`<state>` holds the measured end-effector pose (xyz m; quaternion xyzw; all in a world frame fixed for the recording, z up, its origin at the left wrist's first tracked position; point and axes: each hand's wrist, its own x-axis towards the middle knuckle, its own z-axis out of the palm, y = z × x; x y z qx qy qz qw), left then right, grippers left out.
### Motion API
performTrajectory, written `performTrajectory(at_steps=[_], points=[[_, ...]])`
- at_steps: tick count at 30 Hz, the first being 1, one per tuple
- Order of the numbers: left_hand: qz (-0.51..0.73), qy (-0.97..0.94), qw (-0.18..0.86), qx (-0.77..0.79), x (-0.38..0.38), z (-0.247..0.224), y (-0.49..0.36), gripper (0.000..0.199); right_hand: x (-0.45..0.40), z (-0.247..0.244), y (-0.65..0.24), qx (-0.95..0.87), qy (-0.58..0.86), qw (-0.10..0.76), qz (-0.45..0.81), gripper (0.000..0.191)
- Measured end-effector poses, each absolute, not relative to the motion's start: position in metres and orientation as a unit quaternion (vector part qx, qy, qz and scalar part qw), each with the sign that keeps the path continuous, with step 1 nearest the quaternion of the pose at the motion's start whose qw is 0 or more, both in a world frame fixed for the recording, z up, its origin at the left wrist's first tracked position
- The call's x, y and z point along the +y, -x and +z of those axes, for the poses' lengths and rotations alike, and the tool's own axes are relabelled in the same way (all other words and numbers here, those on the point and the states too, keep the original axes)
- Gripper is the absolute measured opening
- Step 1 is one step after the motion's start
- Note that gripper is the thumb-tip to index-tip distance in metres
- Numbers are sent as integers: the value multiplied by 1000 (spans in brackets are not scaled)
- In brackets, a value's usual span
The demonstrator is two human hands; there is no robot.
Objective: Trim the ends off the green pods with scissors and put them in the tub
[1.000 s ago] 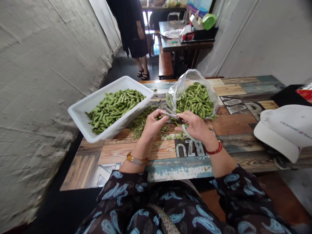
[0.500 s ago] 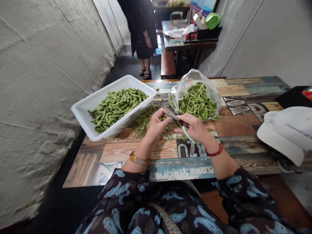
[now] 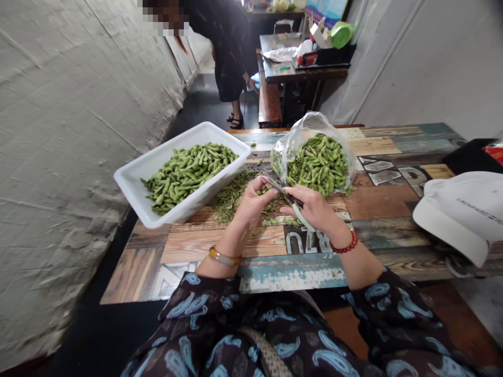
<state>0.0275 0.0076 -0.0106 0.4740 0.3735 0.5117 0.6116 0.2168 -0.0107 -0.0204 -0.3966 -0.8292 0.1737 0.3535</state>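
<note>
My right hand [image 3: 310, 206] is closed around scissors [image 3: 301, 212] with pale green handles, their blades reaching toward my left hand. The fingers of my left hand [image 3: 253, 199] are pinched together near the blade tips; a bit of green shows there, too small to make out fully. Trimmings and stems [image 3: 228, 201] lie in a pile beside and behind my left hand. A white tray [image 3: 186, 212] at the left holds many green pods [image 3: 188, 173]. Just beyond my right hand, a clear plastic bag [image 3: 310, 123] lies open with more pods [image 3: 320, 162] inside.
The patchwork wooden table [image 3: 223, 243] spans the view. A white cap [image 3: 458, 209] rests at its right side, near a black object [image 3: 467, 157]. Behind stand a bench [image 3: 269, 99], another table [image 3: 273, 65] with items on it, and a person in dark clothes [image 3: 231, 52].
The person in the background has bent forward and lowered a hand toward the bench. The scissor blades look closer together. My hands have barely moved.
</note>
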Motion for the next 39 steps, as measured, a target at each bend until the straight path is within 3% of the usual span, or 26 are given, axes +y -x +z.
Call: performTrajectory(at_steps=[7, 14, 21, 31, 39], points=[[486, -470, 625, 391, 8, -11, -27, 31, -13, -19, -216, -830, 427, 319, 163, 37], [505, -448, 639, 369, 8, -12, -30, 36, -10, -23, -214, -812, 433, 341, 190, 38], [568, -339, 654, 368, 13, -10, -26, 40, -4, -25, -219, -777, 491, 370, 134, 47], [582, -199, 706, 350, 13, -7, -28, 22, -11, -25, -210, -834, 423, 337, 113, 53], [561, -212, 721, 346, 5, -8, -39, 23, -13, -25, -207, -838, 415, 338, 103, 48]])
